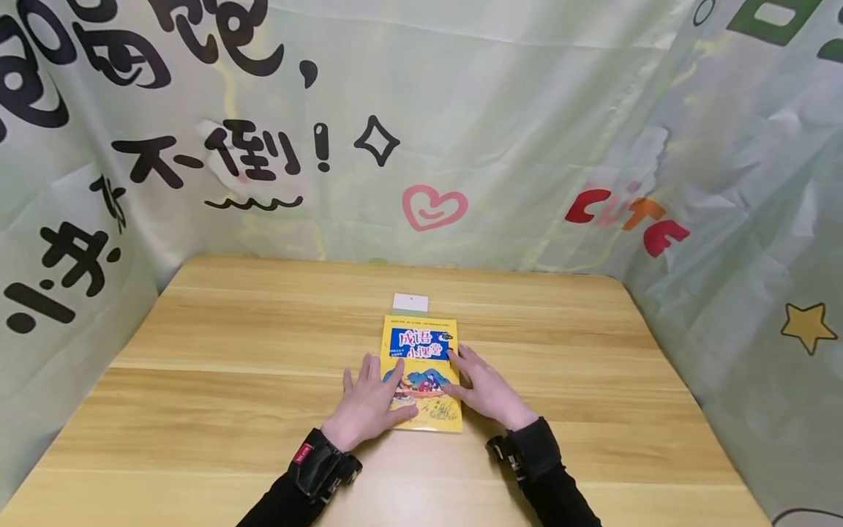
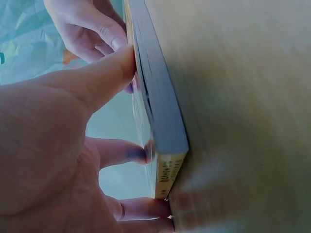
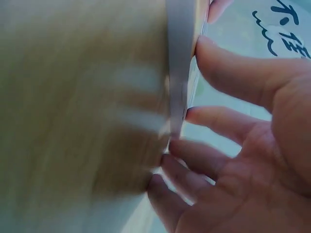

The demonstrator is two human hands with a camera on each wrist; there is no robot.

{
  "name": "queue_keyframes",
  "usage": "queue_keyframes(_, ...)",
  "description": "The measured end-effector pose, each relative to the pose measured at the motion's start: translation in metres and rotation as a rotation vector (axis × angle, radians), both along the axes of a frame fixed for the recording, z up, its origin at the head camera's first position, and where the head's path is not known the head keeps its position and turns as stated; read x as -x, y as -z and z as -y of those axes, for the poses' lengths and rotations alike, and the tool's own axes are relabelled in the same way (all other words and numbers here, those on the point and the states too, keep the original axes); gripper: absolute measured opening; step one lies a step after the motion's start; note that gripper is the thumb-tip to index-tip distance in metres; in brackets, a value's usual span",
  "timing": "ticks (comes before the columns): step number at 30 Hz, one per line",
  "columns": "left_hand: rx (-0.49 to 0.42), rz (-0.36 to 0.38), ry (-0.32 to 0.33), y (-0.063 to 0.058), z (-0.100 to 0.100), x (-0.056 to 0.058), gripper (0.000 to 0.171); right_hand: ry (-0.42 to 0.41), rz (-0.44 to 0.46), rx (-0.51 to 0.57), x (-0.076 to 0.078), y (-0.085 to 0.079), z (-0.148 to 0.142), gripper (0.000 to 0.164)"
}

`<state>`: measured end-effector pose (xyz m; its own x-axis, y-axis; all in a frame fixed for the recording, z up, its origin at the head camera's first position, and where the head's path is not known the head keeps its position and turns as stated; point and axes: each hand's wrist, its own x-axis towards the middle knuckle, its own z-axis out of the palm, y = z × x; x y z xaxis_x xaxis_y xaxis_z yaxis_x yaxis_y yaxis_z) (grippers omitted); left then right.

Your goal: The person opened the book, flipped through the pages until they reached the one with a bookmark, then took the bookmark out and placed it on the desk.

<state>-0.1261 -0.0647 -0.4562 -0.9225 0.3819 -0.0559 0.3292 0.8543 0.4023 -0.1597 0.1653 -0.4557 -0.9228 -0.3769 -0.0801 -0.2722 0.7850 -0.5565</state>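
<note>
A yellow paperback book (image 1: 421,410) lies flat on the wooden table, its blue title panel upside down as seen from the head. My left hand (image 1: 364,407) rests at its left side, thumb and one finger touching the cover. In the left wrist view, other fingertips stand beside the printed spine (image 2: 170,172). On the opposite side is my right hand (image 1: 490,388), its thumb and index finger touching the cover near the right edge. The right wrist view shows its other fingers (image 3: 199,158) alongside the book's edge, near the table. Neither hand curls round the book.
A white and green card (image 1: 410,302) lies just beyond the book's far edge; whether it runs underneath cannot be seen. The light wooden table (image 1: 263,322) is enclosed by a printed cloth (image 1: 514,146) at the back and both sides.
</note>
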Motion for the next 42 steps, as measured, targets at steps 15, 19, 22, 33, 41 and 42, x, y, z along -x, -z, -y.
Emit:
queue_keyframes(15,0.002,0.082,0.055,-0.004,0.000,-0.004,0.090,-0.253,-0.017,-0.065,-0.003,-0.011,-0.001,0.052)
queue_keyframes(19,0.018,0.090,0.041,-0.005,-0.002,-0.007,0.089,-0.302,0.035,-0.096,-0.007,-0.016,0.001,0.079)
queue_keyframes(22,0.021,0.093,0.025,-0.006,-0.003,-0.009,0.089,-0.327,0.043,-0.128,-0.010,-0.017,0.003,0.093)
queue_keyframes(33,0.003,0.095,0.018,-0.006,-0.004,-0.012,0.090,-0.332,0.074,-0.135,-0.013,-0.017,0.004,0.094)
queue_keyframes(41,0.011,0.108,0.033,-0.006,-0.005,-0.012,0.090,-0.353,0.131,-0.100,-0.013,-0.023,-0.001,0.081)
queue_keyframes(42,0.013,0.112,0.035,-0.007,-0.005,-0.012,0.091,-0.355,0.134,-0.095,-0.014,-0.024,-0.002,0.080)
